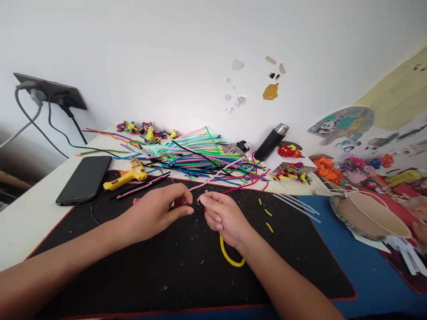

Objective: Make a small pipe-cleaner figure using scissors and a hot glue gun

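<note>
My left hand (168,205) is over the black mat with its fingers curled and a gap between thumb and forefinger; nothing shows in it. Just beyond its fingertips lies a pink pipe cleaner (216,177). My right hand (223,215), close by, is closed, thumb and forefinger pinched around a tiny pinkish tip. From under that palm hangs a yellow loop (230,260), which looks like the handle of scissors; their blades are hidden. Short yellow pipe cleaner pieces (268,212) lie to the right on the mat (187,280).
A yellow glue gun (125,178) and a phone (85,180) lie at left. Behind is a heap of coloured pipe cleaners (200,155), with a black flask (271,143). Clear glue sticks (298,206) and a round basket (376,215) stand right, near another person's hand (420,231).
</note>
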A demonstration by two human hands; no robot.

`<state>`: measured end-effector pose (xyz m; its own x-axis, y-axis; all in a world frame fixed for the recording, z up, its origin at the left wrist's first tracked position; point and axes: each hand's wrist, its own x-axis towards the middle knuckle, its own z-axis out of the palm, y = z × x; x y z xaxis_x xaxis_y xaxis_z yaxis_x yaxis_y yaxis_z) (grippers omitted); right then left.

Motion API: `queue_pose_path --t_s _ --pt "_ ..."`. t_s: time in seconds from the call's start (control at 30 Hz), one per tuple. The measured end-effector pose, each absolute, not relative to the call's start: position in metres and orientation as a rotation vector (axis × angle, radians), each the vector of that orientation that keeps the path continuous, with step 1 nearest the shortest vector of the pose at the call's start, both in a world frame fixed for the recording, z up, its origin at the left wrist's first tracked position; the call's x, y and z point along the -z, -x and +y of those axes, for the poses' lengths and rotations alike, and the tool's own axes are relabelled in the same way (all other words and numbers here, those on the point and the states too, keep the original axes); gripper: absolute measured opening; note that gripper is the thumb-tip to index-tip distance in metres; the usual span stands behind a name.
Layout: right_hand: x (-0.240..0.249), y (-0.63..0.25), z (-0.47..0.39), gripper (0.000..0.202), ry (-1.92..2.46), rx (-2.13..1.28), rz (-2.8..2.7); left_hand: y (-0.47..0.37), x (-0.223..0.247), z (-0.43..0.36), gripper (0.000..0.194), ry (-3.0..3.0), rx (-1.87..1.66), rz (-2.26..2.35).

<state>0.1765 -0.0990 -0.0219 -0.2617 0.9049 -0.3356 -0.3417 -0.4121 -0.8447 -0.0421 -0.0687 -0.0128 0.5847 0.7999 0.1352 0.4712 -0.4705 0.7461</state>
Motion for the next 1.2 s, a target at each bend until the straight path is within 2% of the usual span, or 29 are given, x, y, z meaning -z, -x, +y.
queue_pose_path --t_s 0.1,0.33,0.83,1.2 --pt "0.025 -0.171 -0.098 0.044 1.058 -1.812 -0.817 0.043 0.014 -0.069 0.024 -2.157 -0.699 1.091" --pt "0.030 -0.163 -0.100 0.044 1.054 -1.850 -0.801 0.044 0.022 -0.070 0.012 -2.300 -0.773 0.980" --pt "0.031 -0.164 -0.105 0.042 1.073 -1.785 -0.902 0.043 0.017 -0.067 0.010 -2.398 -0.812 0.902" --pt "0.037 -0.166 -0.110 0.039 1.091 -1.769 -0.944 0.046 0.025 -0.064 0.019 -2.652 -0.865 0.721"
